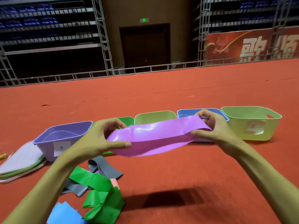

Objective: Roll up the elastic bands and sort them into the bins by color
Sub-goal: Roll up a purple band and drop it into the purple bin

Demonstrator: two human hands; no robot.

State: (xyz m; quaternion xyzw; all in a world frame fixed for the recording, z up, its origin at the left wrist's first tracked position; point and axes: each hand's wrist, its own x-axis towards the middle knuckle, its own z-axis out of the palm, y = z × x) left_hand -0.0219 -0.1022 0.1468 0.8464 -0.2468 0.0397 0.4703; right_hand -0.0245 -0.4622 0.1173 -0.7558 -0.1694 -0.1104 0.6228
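Observation:
A wide purple elastic band [152, 139] is stretched flat in the air between both hands, above the red floor. My left hand [103, 135] pinches its left end and my right hand [213, 126] pinches its right end. Behind it stands a row of bins: a purple bin [64, 136], a green bin [127, 121] mostly hidden by my left hand, a pale green bin [155, 117], a blue bin [187, 113] and a pale yellow-green bin [252, 123]. Loose bands lie near my left forearm: green [100, 194], grey [105, 168], blue [64, 214] and a bit of pink [115, 182].
A stack of flat lids [21, 160] lies left of the purple bin, with a small yellow object [3, 156] at the frame's left edge. Red carpet [194, 175] spreads to the right and front. A metal railing [145, 68] borders the far edge of the floor.

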